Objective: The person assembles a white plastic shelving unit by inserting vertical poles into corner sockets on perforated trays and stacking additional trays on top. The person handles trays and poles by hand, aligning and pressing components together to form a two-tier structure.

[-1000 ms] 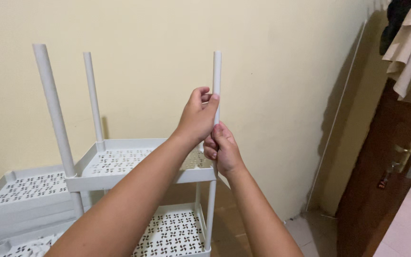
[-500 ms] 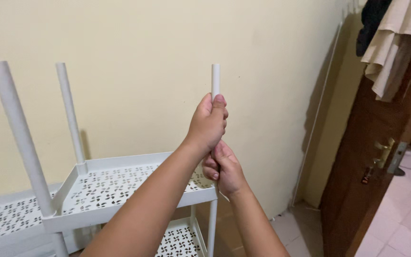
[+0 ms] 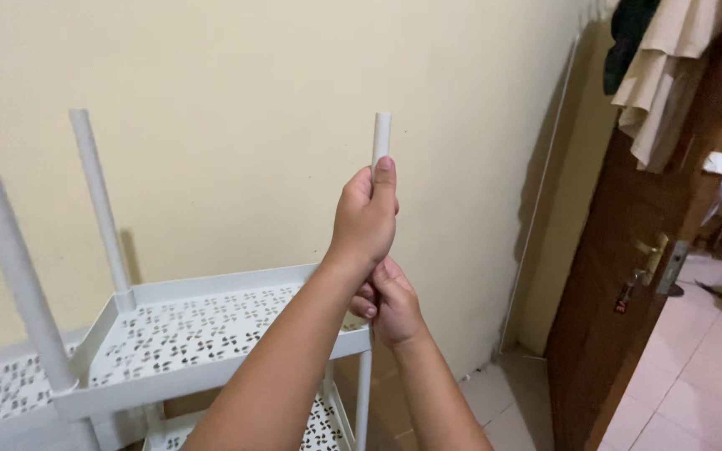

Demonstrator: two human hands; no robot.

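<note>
White plastic pole at the front right corner of the shelf rack is what both hands are wrapped around, stacked one above the other and touching. Left hand is on top, forearm coming up from the bottom middle, fingers curled round the pole and the thumb lying straight up along it, just short of the pole's open top end. Right hand sits directly under it in a closed fist round the same pole, wrist bent up from below, right about level with the upper tray. So the pole runs upright through both fists, only a short bit sticking out above the left thumb, and below the right hand it carries on down past the lower tray.

Both trays are white with a pinwheel cut-out pattern. Two more white poles stand up on the left: near one at the front corner, far one at the back corner. Behind it all is a plain cream wall. Off to the right there's a brown wooden door with a brass handle, and beige and dark clothes hanging at the top of it.
</note>
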